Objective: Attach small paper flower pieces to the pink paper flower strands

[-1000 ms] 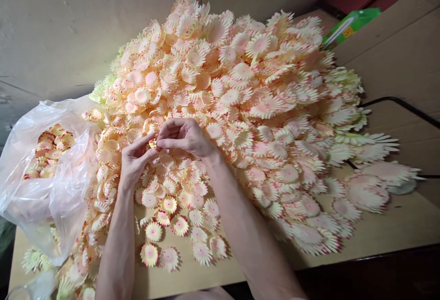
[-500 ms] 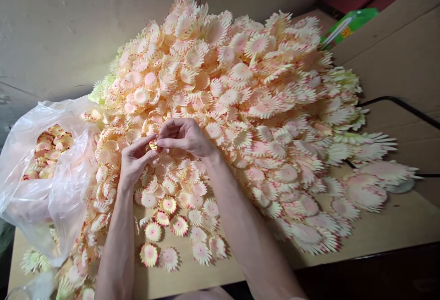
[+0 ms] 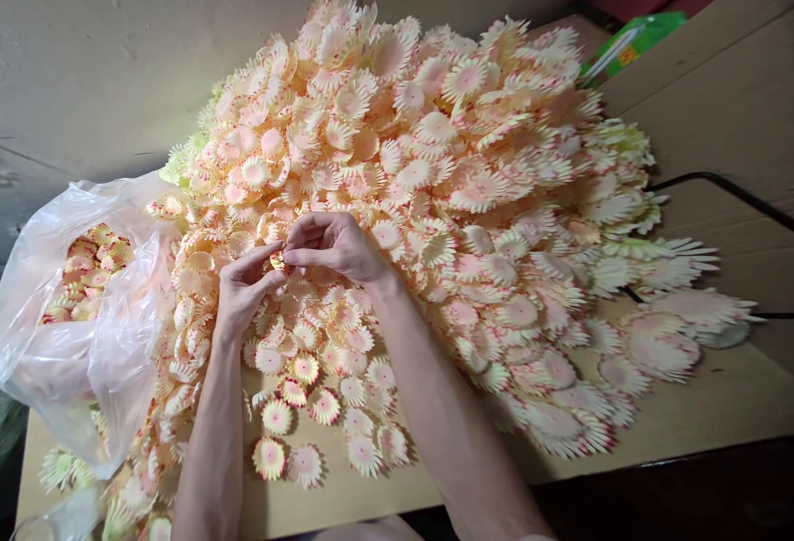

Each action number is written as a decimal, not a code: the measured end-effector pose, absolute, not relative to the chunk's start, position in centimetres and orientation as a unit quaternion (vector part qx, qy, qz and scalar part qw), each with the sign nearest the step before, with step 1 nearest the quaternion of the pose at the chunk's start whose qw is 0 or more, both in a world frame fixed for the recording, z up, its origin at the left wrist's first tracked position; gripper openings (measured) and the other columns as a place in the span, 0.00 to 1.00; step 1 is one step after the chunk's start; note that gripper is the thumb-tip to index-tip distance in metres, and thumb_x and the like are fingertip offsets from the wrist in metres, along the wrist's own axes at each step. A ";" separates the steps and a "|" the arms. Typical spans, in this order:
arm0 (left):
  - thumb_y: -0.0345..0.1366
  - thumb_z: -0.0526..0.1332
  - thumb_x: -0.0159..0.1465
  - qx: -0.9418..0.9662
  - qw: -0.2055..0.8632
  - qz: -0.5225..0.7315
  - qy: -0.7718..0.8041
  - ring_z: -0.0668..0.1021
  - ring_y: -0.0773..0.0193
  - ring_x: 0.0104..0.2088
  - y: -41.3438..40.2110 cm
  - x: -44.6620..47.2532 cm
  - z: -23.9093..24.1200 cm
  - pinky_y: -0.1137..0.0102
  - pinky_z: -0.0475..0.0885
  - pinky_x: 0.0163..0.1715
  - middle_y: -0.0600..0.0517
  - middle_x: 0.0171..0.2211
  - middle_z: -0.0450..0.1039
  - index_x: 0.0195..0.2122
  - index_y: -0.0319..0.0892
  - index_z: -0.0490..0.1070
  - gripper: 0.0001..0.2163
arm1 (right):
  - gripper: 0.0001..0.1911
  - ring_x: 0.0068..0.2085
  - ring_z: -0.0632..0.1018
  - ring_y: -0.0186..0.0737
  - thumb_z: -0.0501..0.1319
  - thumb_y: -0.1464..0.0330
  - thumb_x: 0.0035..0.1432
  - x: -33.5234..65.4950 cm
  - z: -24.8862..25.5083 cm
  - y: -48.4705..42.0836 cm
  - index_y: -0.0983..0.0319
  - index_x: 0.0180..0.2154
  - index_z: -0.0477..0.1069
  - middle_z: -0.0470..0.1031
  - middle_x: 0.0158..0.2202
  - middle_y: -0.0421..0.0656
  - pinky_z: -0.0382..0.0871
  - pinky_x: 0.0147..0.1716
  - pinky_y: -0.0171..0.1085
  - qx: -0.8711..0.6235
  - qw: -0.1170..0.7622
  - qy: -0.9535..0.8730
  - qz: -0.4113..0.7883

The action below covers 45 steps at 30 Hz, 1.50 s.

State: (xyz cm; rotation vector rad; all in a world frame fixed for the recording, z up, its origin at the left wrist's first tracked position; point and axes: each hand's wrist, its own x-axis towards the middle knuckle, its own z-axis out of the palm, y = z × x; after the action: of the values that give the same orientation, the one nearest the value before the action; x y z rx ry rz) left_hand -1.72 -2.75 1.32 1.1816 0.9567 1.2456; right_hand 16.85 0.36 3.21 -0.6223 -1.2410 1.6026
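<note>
A big heap of cream and pink fabric flower heads (image 3: 434, 169) covers a cardboard-topped table (image 3: 700, 417). Over the heap's near left side my two hands meet. My left hand (image 3: 243, 289) and my right hand (image 3: 335, 245) both pinch one small yellow-pink flower piece (image 3: 277, 260) between their fingertips. Both hands have their fingers closed on it. Loose single flower heads (image 3: 322, 404) lie flat on the table between my forearms.
A clear plastic bag (image 3: 93, 342) holding more small flower heads (image 3: 90, 268) sits at the left edge. A green box (image 3: 633, 40) lies at the far right. A black cable (image 3: 725, 189) crosses the table on the right. A pale wall stands behind the heap.
Almost nothing has moved. My fingertips have shifted slightly on the small flower piece; both hands stay in the same place.
</note>
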 end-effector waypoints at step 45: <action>0.34 0.77 0.48 0.550 0.520 0.516 0.401 0.80 0.57 0.47 -2.4 -1.9 1.4 0.65 0.75 0.49 0.48 0.45 0.81 0.43 0.48 0.82 0.19 | 0.12 0.29 0.80 0.31 0.74 0.70 0.45 17.1 3.4 0.4 0.65 0.32 0.75 0.81 0.29 0.40 0.77 0.32 0.31 -0.255 0.472 -0.512 0.671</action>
State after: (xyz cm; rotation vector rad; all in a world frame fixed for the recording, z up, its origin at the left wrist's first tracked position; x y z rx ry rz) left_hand -1.90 -2.44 1.38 1.3183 0.9613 1.2360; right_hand 17.07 0.37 3.41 -0.6233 -1.2541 1.6435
